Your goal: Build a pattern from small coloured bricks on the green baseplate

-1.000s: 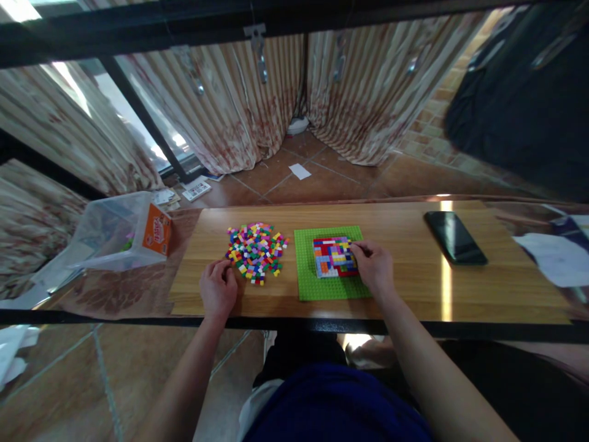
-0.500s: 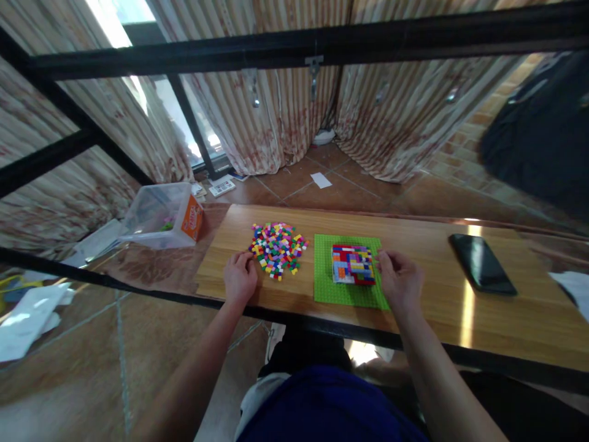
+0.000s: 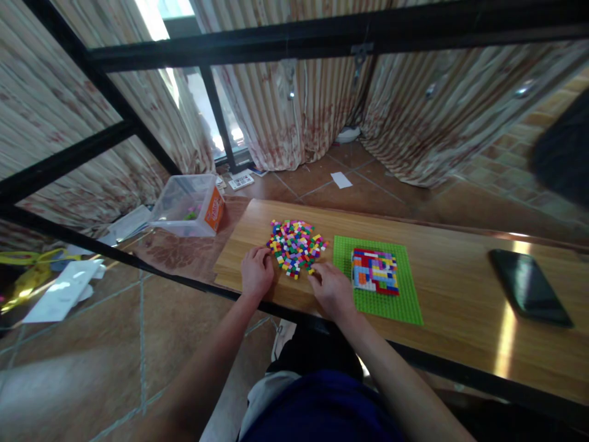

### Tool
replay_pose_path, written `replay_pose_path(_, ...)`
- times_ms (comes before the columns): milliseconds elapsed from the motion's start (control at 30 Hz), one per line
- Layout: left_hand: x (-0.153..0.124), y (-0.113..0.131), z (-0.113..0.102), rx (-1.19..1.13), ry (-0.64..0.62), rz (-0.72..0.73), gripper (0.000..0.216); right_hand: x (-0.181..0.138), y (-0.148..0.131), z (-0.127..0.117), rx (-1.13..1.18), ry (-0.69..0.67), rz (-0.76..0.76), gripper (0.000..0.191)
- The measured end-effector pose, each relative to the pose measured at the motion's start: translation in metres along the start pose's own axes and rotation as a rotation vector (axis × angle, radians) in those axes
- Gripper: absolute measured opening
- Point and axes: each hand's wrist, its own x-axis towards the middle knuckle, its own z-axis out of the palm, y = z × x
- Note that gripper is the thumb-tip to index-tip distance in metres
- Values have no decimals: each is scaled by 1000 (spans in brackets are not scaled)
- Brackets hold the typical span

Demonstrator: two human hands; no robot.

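Observation:
A loose pile of small toy building bricks (image 3: 297, 245) in many colours lies on the wooden table. At the pile's lower left edge rests my left hand (image 3: 257, 271), its fingers curled together; whatever they hold, if anything, is hidden. My right hand (image 3: 331, 290) is at the lower right edge of the pile, fingertips pinched close beside a yellow brick; I cannot make out what is between them. Right of that hand, a green studded baseplate (image 3: 409, 304) carries a roughly square, multicoloured brick build (image 3: 375, 271). Neither hand touches the build.
A dark phone (image 3: 529, 287) lies on the right of the table (image 3: 455, 288). Beyond the table's left end, a clear plastic box (image 3: 177, 205) with an orange label sits low down. A black metal bar (image 3: 294, 46) crosses in front of the curtains.
My right hand has moved left from the build's right side to the brick pile. My left hand stays by the pile. The view has turned left.

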Motion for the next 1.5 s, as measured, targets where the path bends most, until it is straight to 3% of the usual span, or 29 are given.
replay_pose_path(400, 0, 0, -1, -2, -16, -4, 24, 1, 7, 1, 62, 34, -21, 21)
replay_pose_path(633, 2, -6, 2, 30, 0, 16, 24, -20, 10, -39, 258, 189, 30, 22)
replay_pose_path(833, 4, -8, 3, 38, 3, 40, 26, -44, 56, -83, 233, 390, 177, 25)
replay_pose_path(967, 5, -7, 2, 45, 2, 42, 26, -47, 93, -97, 163, 461, 325, 30)
replay_pose_path(1100, 5, -7, 2, 39, 4, 41, 26, -39, 108, -97, 152, 443, 339, 31)
replay_pose_path(1500, 5, -8, 2, 36, -5, 37, 26, -17, 116, -93, 138, 316, 339, 26)
